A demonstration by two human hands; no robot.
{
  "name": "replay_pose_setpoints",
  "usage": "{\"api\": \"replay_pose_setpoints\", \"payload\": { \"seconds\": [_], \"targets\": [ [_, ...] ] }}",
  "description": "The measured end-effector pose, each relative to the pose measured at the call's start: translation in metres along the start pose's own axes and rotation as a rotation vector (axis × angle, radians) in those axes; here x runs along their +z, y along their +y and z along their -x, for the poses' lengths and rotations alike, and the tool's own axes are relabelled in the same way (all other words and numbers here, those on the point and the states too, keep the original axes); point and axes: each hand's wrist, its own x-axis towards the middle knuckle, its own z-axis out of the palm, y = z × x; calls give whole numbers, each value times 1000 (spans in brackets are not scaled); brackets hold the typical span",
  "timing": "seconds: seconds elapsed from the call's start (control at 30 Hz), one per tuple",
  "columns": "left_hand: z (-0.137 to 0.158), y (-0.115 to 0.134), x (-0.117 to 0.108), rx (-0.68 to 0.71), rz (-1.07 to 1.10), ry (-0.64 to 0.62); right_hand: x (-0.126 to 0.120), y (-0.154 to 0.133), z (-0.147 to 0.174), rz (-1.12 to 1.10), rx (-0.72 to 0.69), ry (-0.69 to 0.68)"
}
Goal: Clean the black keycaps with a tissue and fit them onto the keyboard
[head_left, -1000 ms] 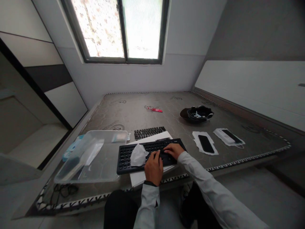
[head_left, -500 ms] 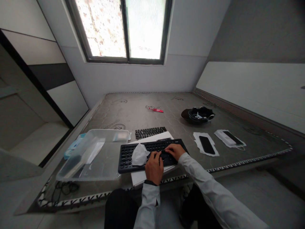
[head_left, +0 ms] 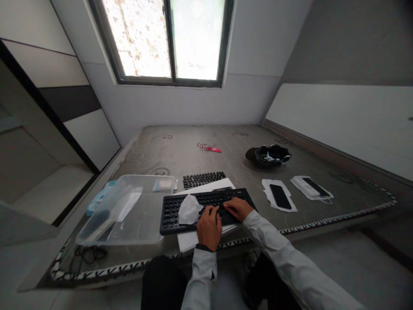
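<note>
A black keyboard [head_left: 171, 215] lies tilted across a white board [head_left: 187, 242] near the front edge of the mattress. My left hand [head_left: 209, 228] rests over the keyboard's middle front, its fingers bent and pressed together. Just right of it, my right hand [head_left: 239, 209] reaches in from the side, fingertips pinched down at the keys. The two hands' fingertips nearly meet. Anything small between them is too dark to make out. A crumpled white tissue [head_left: 189, 209] sits on the keys beside my left hand. Behind lies a black sheet of keys [head_left: 204, 178].
Left stands a clear plastic box [head_left: 142, 236], with a blue packet [head_left: 102, 196] beside it and a black cable [head_left: 90, 255] in front. To the right are two phones [head_left: 280, 196] [head_left: 314, 187] on white cloths and a dark cap [head_left: 269, 156]. A red packet [head_left: 211, 149] lies farther back.
My right hand has shifted very slightly, its wrist a little lower. My left hand, the keyboard and the tissue look unmoved.
</note>
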Motion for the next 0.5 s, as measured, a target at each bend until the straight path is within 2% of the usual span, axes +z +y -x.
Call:
{"api": "replay_pose_setpoints", "payload": {
  "seconds": [0.33,0.5],
  "targets": [
    [0,2,-1,9,-25,0,-9,-7,-12,232,14,-193],
    [0,2,-1,25,-65,0,-15,-10,-17,305,-131,-228]
  ]
}}
